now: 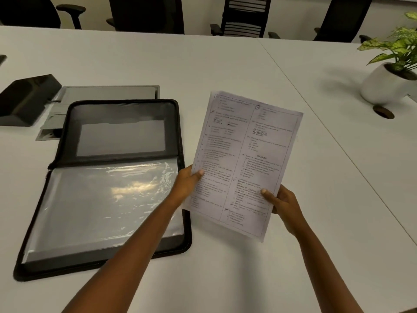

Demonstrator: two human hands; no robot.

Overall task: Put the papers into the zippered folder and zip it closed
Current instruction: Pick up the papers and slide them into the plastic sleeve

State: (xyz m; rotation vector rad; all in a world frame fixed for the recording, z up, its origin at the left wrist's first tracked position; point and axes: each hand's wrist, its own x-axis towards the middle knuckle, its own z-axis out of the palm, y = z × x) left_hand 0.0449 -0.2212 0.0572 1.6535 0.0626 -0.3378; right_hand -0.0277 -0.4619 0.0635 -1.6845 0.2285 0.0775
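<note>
**A:** In the head view, where are the papers?

**B:** Lifted off the worktop and tilted, just right of the zippered folder. Their lower left corner overlaps the folder's right edge in the picture. I cannot tell whether it's one sheet or several.

**A:** And the hands?

**B:** The left hand pinches the left edge, thumb on the printed face and fingers behind. The right hand does the same low on the right edge. Neither holds anything else.

**A:** The folder?

**B:** It lies open flat toward the worktop's left side, close to the near edge, with its zip undone. A clear sleeve lies uppermost on the near half.

**A:** Which step, then?

**B:** I'd say bringing the papers over to load them; they aren't in yet. The next move calls for swinging them left, levelling them and finding the sleeve's open edge. That probably means freeing one hand to lift the plastic. Zipping comes only after the folder is folded shut
</note>
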